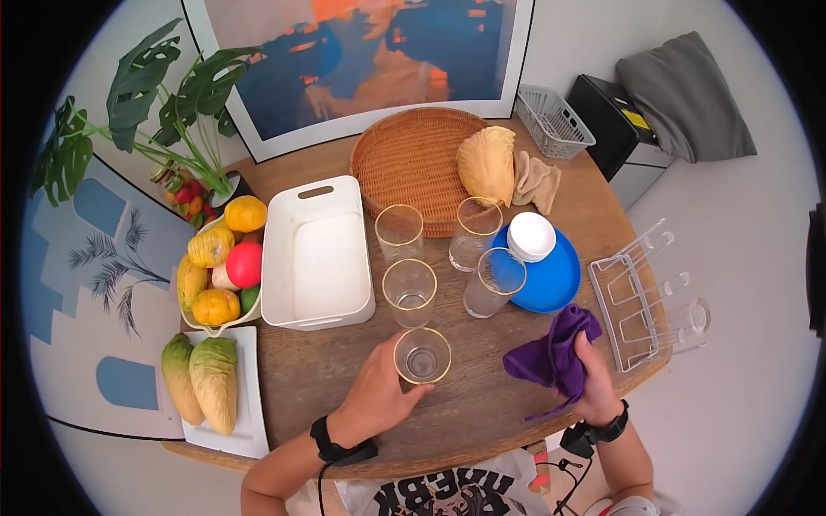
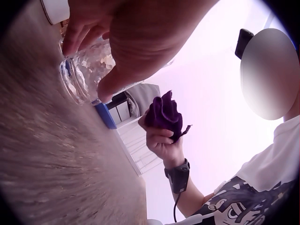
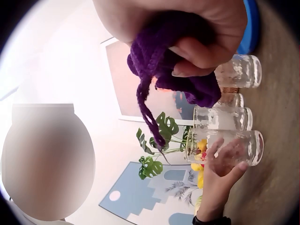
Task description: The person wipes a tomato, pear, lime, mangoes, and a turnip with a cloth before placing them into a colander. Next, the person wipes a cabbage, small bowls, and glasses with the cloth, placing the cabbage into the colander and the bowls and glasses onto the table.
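My left hand (image 1: pixel 372 394) holds the nearest gold-rimmed drinking glass (image 1: pixel 423 359), thumb on one side and fingers round the other. In the left wrist view the glass base (image 2: pixel 75 89) is close over the wooden table. A crumpled purple cloth (image 1: pixel 559 351) is gripped in my right hand (image 1: pixel 600 384), off to the right of that glass. One end of the cloth dangles below the fingers. Several more gold-rimmed glasses stand upright just beyond, among them one glass (image 1: pixel 409 288) right behind the held one and another glass (image 1: pixel 495 284) further right.
A white bin (image 1: pixel 274 249) stands left of the glasses, beside a fruit bowl (image 1: pixel 203 325) and a white plate (image 1: pixel 255 404) of vegetables. Behind is a wicker tray (image 1: pixel 404 155). On the right are a blue plate (image 1: pixel 559 279) with a white bowl (image 1: pixel 532 236) and a wire glass rack (image 1: pixel 632 310).
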A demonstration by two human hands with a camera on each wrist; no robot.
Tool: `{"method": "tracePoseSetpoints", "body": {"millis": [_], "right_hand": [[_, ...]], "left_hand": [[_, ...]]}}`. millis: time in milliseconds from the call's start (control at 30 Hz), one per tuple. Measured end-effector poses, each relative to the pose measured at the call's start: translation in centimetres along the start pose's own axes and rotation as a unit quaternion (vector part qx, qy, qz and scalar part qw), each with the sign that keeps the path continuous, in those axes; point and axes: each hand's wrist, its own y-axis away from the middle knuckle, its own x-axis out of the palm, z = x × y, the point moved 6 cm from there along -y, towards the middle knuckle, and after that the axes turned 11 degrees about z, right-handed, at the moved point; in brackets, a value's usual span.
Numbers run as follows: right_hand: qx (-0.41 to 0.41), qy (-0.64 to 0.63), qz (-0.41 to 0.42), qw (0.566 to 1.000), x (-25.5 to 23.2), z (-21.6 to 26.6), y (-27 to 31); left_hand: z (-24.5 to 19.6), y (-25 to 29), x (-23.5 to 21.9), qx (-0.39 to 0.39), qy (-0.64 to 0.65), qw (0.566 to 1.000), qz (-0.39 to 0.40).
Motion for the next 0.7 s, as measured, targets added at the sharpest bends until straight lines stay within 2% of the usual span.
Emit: {"method": "tracePoseSetpoints", "body": {"millis": [33,100,233,300,333,367,433,500,633,700], "right_hand": [[-0.002,-0.003,0.001,1.0,-0.2,-0.6,0.1],[0.038,-0.129,-0.005,0.991,-0.6,-2.3,0.4],[0.009,-0.169,-0.023,0.985,-2.2,-4.0,0.5],[0.01,-0.209,-0.052,0.976,-3.7,-5.2,1.0],[0.006,-0.212,-0.026,0.977,-3.7,-5.1,1.1],[0.009,-0.215,-0.055,0.975,-4.1,-5.5,1.1],[0.021,-0.187,-0.039,0.981,-4.5,-5.9,1.3],[-0.001,-0.16,-0.041,0.986,-4.4,-5.6,1.4],[-0.039,-0.147,-0.022,0.988,-3.7,-4.8,1.8],[-0.05,-0.163,-0.026,0.985,-3.6,-4.6,2.2]], "left_hand": [[-0.1,0.2,-0.1,0.0,-0.003,1.0,0.001],[-0.8,1.1,-0.8,-0.01,-0.036,0.999,-0.037],[-3.8,3.8,-4.2,-0.022,-0.059,0.997,-0.048],[-6.9,4.3,-6.8,0.017,-0.142,0.986,-0.083],[-8.5,3.7,-7.9,0.063,-0.153,0.982,-0.095],[-10.4,2.5,-8.8,0.109,-0.162,0.975,-0.109],[-14.8,-1.5,-9.4,0.183,-0.194,0.96,-0.087],[-18.3,-6.2,-8.4,0.237,-0.195,0.951,-0.026],[-23.4,-15.3,-2.3,0.308,-0.13,0.933,0.135],[-26.2,-18.4,1.1,0.334,-0.143,0.915,0.174]]}}
